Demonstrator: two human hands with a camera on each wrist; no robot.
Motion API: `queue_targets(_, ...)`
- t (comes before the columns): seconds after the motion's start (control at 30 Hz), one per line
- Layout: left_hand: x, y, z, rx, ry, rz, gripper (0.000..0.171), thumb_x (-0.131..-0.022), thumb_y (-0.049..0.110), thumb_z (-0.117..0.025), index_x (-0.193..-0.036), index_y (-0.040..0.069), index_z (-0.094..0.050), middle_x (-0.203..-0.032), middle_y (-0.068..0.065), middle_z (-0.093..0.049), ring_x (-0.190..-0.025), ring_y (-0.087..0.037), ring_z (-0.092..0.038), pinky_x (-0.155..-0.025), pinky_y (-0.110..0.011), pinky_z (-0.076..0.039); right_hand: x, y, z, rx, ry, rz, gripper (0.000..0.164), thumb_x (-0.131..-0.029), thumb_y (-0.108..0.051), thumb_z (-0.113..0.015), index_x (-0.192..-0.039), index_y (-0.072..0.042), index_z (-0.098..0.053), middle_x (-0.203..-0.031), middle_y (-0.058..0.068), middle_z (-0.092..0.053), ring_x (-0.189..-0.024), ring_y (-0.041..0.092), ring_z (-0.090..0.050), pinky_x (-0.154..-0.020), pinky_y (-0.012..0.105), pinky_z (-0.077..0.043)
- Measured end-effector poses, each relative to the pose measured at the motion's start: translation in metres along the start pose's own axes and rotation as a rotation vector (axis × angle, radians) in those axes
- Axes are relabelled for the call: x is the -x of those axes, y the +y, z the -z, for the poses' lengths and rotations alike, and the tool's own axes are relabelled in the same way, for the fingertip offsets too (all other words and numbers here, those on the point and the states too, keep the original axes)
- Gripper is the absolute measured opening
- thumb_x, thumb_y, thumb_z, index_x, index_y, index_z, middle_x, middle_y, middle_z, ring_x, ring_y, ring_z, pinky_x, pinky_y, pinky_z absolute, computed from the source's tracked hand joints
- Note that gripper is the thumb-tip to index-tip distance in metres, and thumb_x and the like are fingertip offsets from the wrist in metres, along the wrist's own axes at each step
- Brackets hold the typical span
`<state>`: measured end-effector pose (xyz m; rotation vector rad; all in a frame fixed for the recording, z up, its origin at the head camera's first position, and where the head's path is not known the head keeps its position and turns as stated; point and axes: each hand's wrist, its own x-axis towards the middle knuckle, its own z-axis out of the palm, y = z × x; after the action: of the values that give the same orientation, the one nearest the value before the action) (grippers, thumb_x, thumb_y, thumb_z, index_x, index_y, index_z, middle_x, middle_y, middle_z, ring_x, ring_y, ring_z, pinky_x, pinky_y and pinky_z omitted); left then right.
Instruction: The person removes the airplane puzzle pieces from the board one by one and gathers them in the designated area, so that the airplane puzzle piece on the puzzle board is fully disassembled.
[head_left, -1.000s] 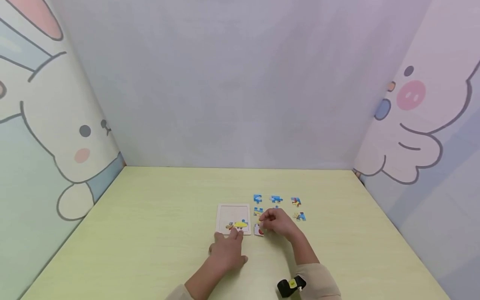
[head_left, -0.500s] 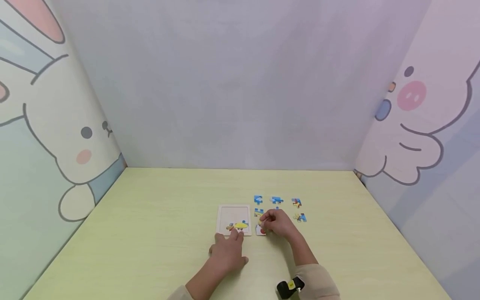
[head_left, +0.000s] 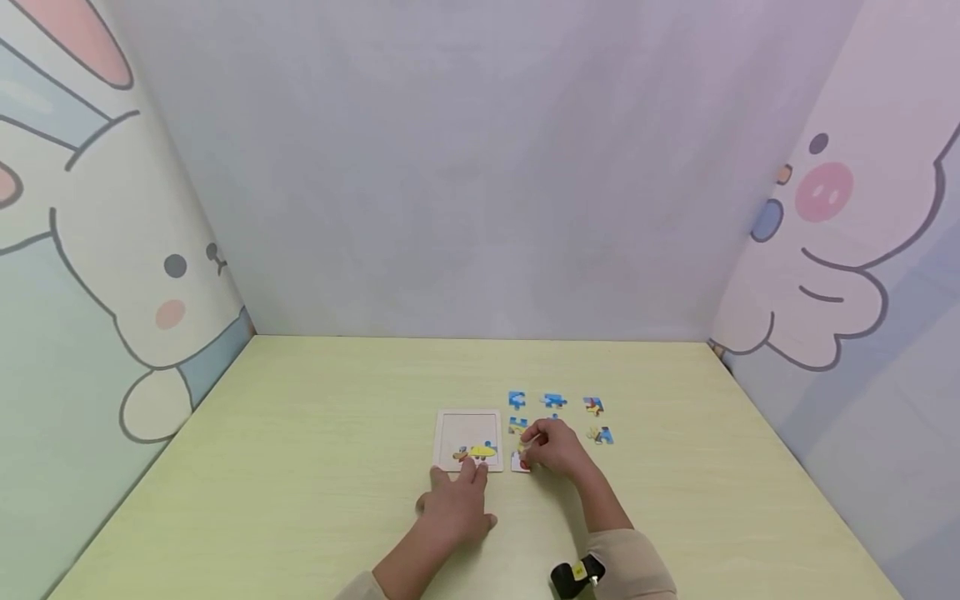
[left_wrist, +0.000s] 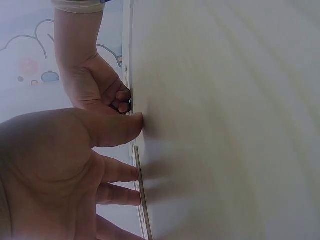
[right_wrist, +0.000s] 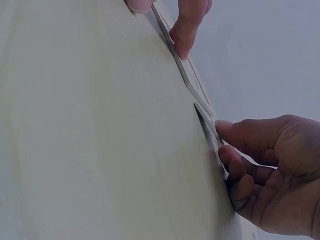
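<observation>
My left hand (head_left: 456, 504) rests with extended, spread fingers on the near edge of a square, pale puzzle tray (head_left: 437, 437). In the tray's lower part lie puzzle pieces with a yellow shape (head_left: 482, 452), partly covered by my fingertips. Just right of the tray, my right hand (head_left: 557, 447) pinches a white and red puzzle piece (head_left: 517, 463) between thumb and fingers. From the right wrist view, that piece (right_wrist: 205, 122) shows edge-on, its near end close to the tray's corner. My right hand hides part of the piece and others beneath it.
Loose blue puzzle pieces (head_left: 554, 401) lie in rows behind my right hand, among them a multicoloured one (head_left: 593, 406) and a yellow-and-blue one (head_left: 601, 435). A black wrist camera (head_left: 577, 577) sits by the right sleeve. Printed walls border the pale table (head_left: 337, 417).
The head view shifts slightly. Both hands keep nearly the same place, while the white and red piece shows a little differently under my right fingers.
</observation>
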<state>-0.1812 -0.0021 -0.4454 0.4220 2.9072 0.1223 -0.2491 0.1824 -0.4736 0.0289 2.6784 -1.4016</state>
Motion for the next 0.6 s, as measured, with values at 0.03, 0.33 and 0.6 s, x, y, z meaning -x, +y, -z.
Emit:
queue_targets(0.03,0.0004,0.0001,0.0001,0.006,-0.001,0.002,0.069,-0.078,0.051,-0.068,-0.136,0.018,-0.049,-0.139,-0.003,-0.040,-0.116,-0.050,-0.038,-0.055,-0.057,-0.047,0.0003,-0.0005,0.0002,0.002,0.000,-0.002,0.015,-0.074,-0.001,-0.072,-0.084,-0.004,-0.062,-0.069,0.005,-0.054,-0.061,0.018,-0.048,-0.054,0.029,-0.040)
queue_targets(0.33,0.0023,-0.0010,-0.0001,0.014,0.026,-0.011,0.067,-0.078,0.050,-0.068,-0.134,0.017,-0.050,-0.135,-0.005,-0.042,-0.113,-0.049,-0.040,-0.060,-0.057,-0.047,0.0018,-0.0007,0.0033,0.010,-0.016,0.029,0.016,-0.076,-0.004,-0.073,-0.088,-0.003,-0.062,-0.070,0.005,-0.054,-0.061,0.018,-0.048,-0.053,0.029,-0.041)
queue_targets(0.6,0.0017,0.0022,-0.0014,-0.133,0.057,-0.060,0.064,-0.079,0.050,-0.065,-0.132,0.015,-0.053,-0.133,-0.006,-0.046,-0.120,-0.039,-0.042,-0.081,-0.055,-0.041,0.0011,0.0005,0.0038,0.004,-0.015,0.044,0.018,-0.076,-0.004,-0.074,-0.089,-0.002,-0.062,-0.070,0.004,-0.054,-0.060,0.017,-0.047,-0.053,0.029,-0.041)
